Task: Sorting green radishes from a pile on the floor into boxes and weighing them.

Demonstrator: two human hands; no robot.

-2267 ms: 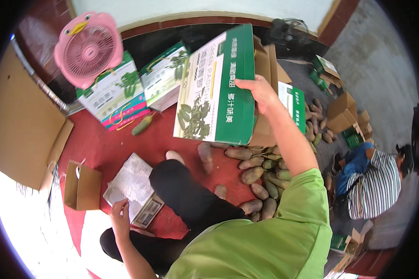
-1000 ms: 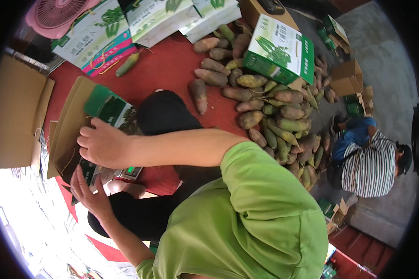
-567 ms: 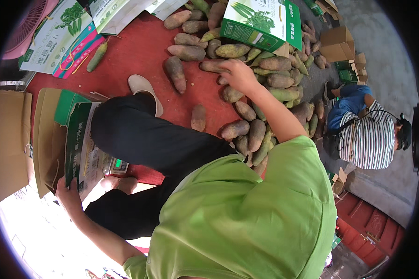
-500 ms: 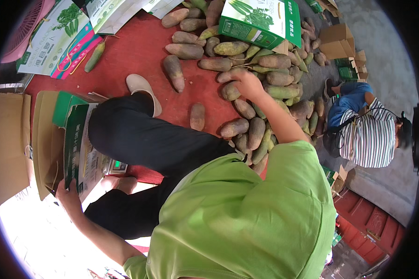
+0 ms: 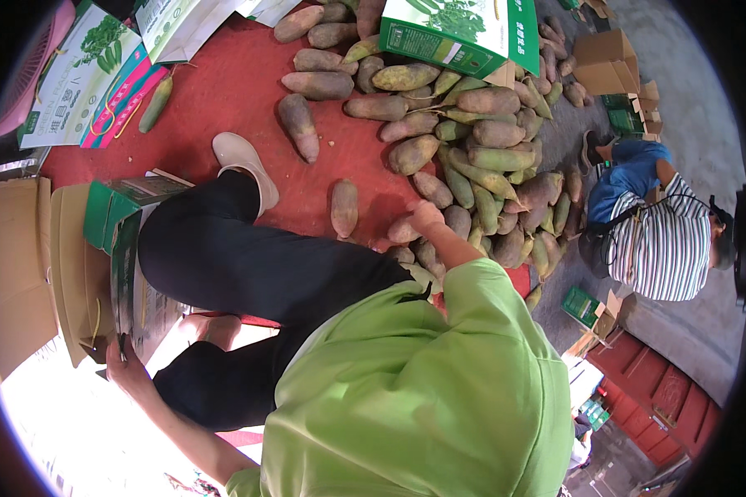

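Observation:
My left hand (image 5: 128, 370) pinches the near edge of an open cardboard carton (image 5: 79, 273) with green and printed flaps, which stands by my knee on the left. My right hand (image 5: 425, 219) is at the near side of a heap of radishes (image 5: 496, 161). Its fingers are closed around one end of a purplish-brown radish (image 5: 403, 230); the undersides of the fingers are hidden. Close by on the red floor lies another single radish (image 5: 344, 209), apart from the heap. The heap mixes purplish-brown and green radishes.
A white and green printed box (image 5: 456, 31) stands at the heap's far edge. Flat printed cartons (image 5: 79, 83) and a pink basket (image 5: 37, 70) are at the far left. To the right a person in a striped shirt (image 5: 659, 240) crouches near brown boxes (image 5: 605, 62).
My right hand has left a radish at the far part of the heap and come nearer to me, onto another radish. My left hand still holds the carton edge. The view has shifted slightly.

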